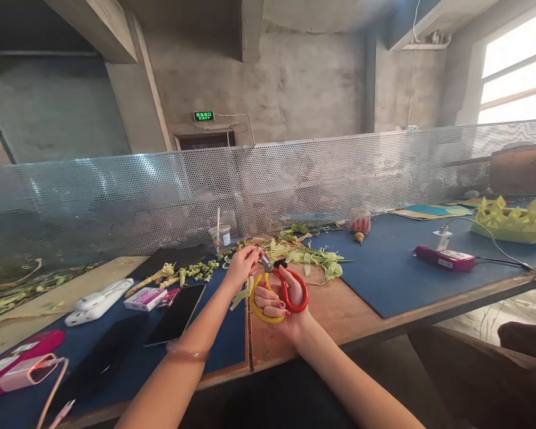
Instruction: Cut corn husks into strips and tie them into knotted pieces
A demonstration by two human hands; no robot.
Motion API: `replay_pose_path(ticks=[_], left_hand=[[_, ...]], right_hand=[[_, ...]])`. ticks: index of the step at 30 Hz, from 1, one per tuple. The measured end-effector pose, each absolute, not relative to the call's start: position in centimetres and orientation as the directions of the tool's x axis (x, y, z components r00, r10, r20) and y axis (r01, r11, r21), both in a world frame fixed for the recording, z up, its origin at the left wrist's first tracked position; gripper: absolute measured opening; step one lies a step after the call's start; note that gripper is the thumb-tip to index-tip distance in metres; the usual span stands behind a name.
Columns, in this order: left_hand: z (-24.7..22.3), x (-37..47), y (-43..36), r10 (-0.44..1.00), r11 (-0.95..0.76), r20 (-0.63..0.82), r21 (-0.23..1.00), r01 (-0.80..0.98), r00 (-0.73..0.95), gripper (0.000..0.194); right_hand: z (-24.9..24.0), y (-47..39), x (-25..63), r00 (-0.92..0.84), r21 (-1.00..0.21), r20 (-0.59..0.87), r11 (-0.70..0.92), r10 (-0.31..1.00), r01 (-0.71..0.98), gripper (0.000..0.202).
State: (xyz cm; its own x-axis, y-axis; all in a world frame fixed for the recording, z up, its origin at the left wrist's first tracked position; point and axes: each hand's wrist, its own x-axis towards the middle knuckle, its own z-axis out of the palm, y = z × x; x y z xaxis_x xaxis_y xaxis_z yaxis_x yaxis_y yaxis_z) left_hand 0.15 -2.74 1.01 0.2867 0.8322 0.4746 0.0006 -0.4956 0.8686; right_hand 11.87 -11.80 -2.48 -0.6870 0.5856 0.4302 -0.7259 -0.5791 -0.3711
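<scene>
Concrete wall [312, 89], 1 green exit sign [203, 116], 1 perforated screen [304, 185] behind the worktable [348, 313]. Scissors [268, 266], 1 pair, 1 red loop, 1 yellow: I viewed them remotely, raised over bare wood between 2 blue mats [406, 274]. Long axis diagonal; handles lay toward the person and right, blades pointed away and left. Right hand [273, 301]: fingers wrapped round the parted handles; whether the blades met, I could not tell. Left hand [241, 268]: fingertips pinched together beside the blade tips; anything between them was too small for me to identify. Beyond: loose green leaves [326, 262]. Left: 1 dark phone [176, 316], 1 small box [145, 299]. Right: 1 jar [360, 220].
</scene>
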Motion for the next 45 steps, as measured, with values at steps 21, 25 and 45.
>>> replay_pose_path(ticks=[21, 25, 45], left_hand=[[1.13, 0.26, -2.99, 0.824, -0.496, 0.467, 0.868, 0.010, 0.320, 0.026], [1.20, 0.27, -3.18, 0.835, -0.471, 0.440, 0.882, 0.016, 0.331, 0.025], [1.25, 0.11, -3.14, 0.836, -0.443, 0.419, 0.896, -0.014, 0.354, 0.025]], right_hand=[[-2.23, -12.38, 11.72, -0.688, -0.310, 0.409, -0.618, 0.599, -0.723, 0.051], [-2.21, -12.29, 11.63, -0.680, -0.299, 0.424, -0.616, 0.599, -0.729, 0.048], [-2.15, -12.55, 11.69, -0.684, -0.292, 0.406, -0.623, 0.606, -0.725, 0.047]])
